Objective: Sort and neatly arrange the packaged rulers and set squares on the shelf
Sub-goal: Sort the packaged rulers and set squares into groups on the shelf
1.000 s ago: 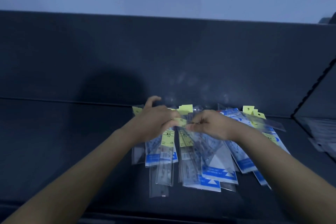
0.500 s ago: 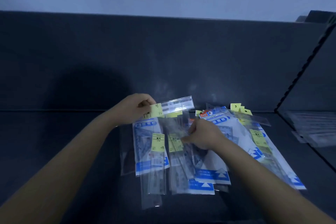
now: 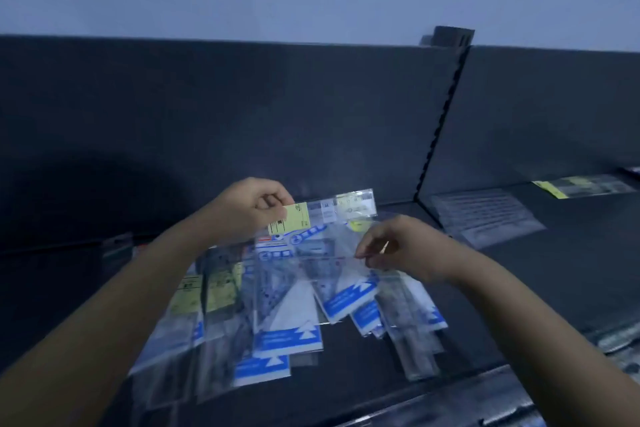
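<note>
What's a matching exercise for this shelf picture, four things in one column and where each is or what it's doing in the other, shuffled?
1 left hand
2 right hand
3 packet pile
4 slotted upright

A lies on the shelf
B grips the ruler packet by its yellow label
C divides two shelf bays
D pinches a clear packet

Pairs: 1-B, 2-D, 3-A, 4-C

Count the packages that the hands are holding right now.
2. The left hand pinches a yellow-labelled ruler pack, held sideways above the pile. The right hand pinches a clear set-square pack by its edge. A further pack could be hidden behind these.
</note>
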Tool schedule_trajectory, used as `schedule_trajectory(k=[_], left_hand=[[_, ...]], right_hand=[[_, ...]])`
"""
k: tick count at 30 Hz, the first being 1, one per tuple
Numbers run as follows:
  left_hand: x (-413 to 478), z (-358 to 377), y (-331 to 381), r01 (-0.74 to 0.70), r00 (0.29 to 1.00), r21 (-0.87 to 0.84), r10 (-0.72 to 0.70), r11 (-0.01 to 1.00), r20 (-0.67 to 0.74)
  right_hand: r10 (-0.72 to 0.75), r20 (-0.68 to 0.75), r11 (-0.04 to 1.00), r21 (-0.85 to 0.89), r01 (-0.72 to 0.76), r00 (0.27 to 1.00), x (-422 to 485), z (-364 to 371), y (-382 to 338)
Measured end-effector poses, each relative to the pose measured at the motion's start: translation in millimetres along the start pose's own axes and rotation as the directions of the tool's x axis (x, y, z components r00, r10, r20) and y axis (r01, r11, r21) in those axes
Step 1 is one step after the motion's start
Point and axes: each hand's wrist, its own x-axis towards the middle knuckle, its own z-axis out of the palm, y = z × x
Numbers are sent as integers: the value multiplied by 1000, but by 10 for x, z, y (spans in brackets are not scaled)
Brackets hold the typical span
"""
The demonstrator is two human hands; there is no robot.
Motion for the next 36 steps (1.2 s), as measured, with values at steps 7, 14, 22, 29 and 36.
schedule_trajectory(k=[7, 14, 22, 29, 36], left_hand=[[546, 1180, 818, -17, 999, 60, 18, 998, -27], [853, 2069, 1505, 54, 986, 108, -35, 993, -166], [1124, 2202, 1701, 108, 974, 139, -77, 984, -212], [1423, 2146, 1534, 76, 984, 136, -53, 988, -168], [1800, 2397, 1654, -32, 999, 114, 33, 993, -8]], right_hand=[[-10, -162, 994, 104, 27, 987, -763, -734, 1331], [-12, -107, 979, 201, 34, 994, -1127, -1358, 2506], [-5, -60, 982, 190, 16, 998, -686, -1591, 2994], [-55, -158, 989, 126, 75, 986, -224, -1462, 3102], [-3, -445, 978, 185, 95, 896, -237, -1724, 3281]])
